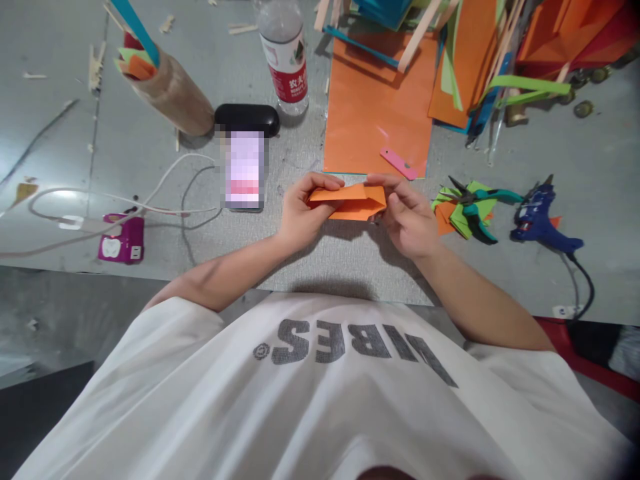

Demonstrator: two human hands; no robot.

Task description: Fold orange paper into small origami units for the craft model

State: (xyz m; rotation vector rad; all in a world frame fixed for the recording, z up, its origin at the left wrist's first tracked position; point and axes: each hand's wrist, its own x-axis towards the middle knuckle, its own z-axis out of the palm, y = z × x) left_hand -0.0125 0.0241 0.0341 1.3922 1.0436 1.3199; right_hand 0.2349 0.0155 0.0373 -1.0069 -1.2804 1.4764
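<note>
A folded piece of orange paper (357,195) is held up between my two hands, close to the table's front edge. My left hand (311,203) grips its left end, with the thumb inside the fold and the fingers behind. At the right end, my right hand (407,210) pinches the paper between thumb and fingers. The folded paper gapes in the middle, showing an inner layer. Just beyond my hands lies a flat orange sheet (375,127) with a small pink cutter-like tool (399,164) on it.
Pliers (470,200) rest on paper scraps right of my hands, beside a blue glue gun (537,213). Leftward are a phone (245,170), black case (247,120), water bottle (285,60), cardboard tube (175,93) and purple charger (121,238) with cables. Coloured paper and sticks (465,60) crowd the back right.
</note>
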